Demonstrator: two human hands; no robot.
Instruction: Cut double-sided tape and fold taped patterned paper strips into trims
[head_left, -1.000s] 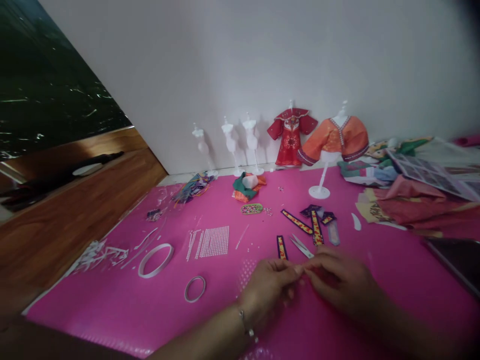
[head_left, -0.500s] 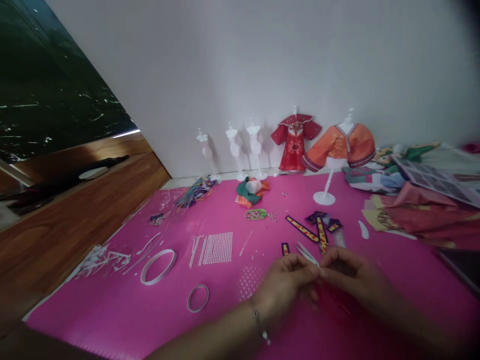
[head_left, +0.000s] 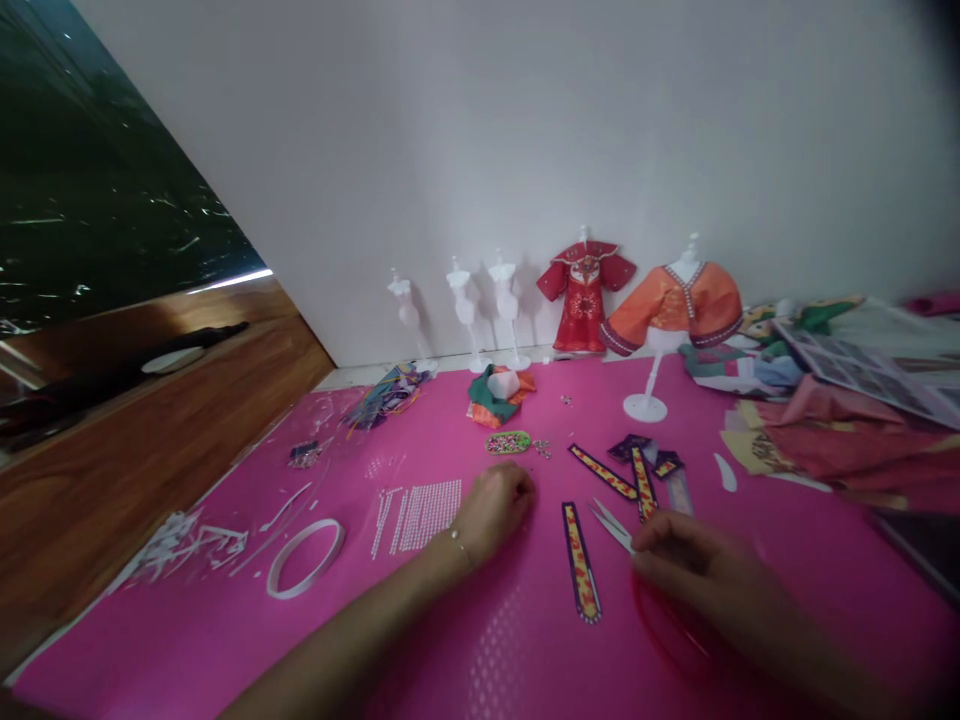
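Note:
My right hand is closed round a pair of red-handled scissors, its fingers near the pivot and the blades pointing up and left. My left hand rests low over the pink mat with its fingers curled together; what they pinch, if anything, is hidden. Just beyond it lie a green oval dish of small beads and a few loose beads. Beside its wrist is a sheet of white stick-on pearls. Between my hands lies a yellow-and-red patterned strip with dark edging and pearls along its lower tip.
More patterned strips lie beyond the scissors. A white tape roll and paper scraps are at left. Small white dress forms, a red dress and an orange jacket stand by the wall. Folded fabrics lie right.
My left hand has moved away from my right, left and forward to the mat near the beads. The patterned strip between them is uncovered. My right hand keeps the scissors.

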